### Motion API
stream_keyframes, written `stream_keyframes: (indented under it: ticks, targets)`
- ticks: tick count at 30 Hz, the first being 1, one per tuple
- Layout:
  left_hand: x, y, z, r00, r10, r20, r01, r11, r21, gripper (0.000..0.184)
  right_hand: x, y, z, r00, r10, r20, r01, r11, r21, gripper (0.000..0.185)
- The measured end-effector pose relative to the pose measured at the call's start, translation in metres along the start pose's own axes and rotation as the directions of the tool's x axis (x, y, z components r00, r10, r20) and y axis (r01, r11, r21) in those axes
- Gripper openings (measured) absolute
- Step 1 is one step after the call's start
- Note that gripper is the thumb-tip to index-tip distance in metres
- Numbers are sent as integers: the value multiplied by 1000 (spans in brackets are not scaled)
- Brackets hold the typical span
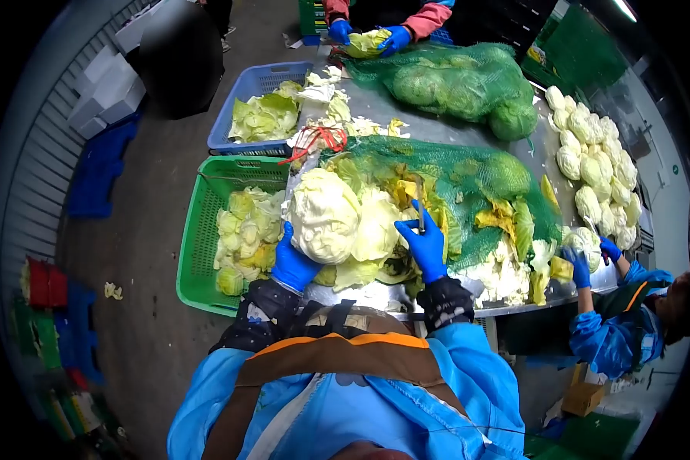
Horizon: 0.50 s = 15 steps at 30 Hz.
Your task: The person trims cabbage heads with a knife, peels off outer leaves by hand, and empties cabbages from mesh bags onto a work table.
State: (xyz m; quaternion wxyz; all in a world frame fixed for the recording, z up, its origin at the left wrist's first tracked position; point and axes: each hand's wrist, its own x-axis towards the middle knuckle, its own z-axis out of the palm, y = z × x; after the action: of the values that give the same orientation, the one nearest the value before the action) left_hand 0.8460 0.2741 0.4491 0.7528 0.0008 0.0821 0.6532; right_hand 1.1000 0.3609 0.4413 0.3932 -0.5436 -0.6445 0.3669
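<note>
A pale cabbage head (324,215) rests against my left hand (294,262), whose blue-gloved fingers curve round its lower left side. My right hand (428,247), also gloved in blue, is closed round a knife (420,205) that points up, to the right of the cabbage. Between the two hands lie loose pale leaves (376,225). Behind and beside the knife are yellowed leaves (403,188) and a green mesh bag (468,165) with a cabbage (504,175) inside.
Left of the metal table (406,143) stand a green crate (195,253) and a blue crate (221,126), both holding leaves. A second filled mesh bag (452,80) lies farther back. Trimmed cabbages (594,165) are piled right. Co-workers' gloved hands hold cabbages at the far side and right.
</note>
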Motion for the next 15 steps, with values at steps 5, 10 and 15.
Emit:
stream_keyframes:
  ticks: [5,10,15]
  targets:
    - [-18,-15,22,996,-87,2,86,983,159,68,-37,-92,12,903,120,412,-368,713,597,71]
    - [-34,32,68,993,-68,-98,118,707,697,87,-14,-90,-9,778,37,628,-475,689,548,39]
    - [-18,15,52,1000,-18,4,6,496,868,70,-15,-75,4,890,88,447,-258,906,336,52]
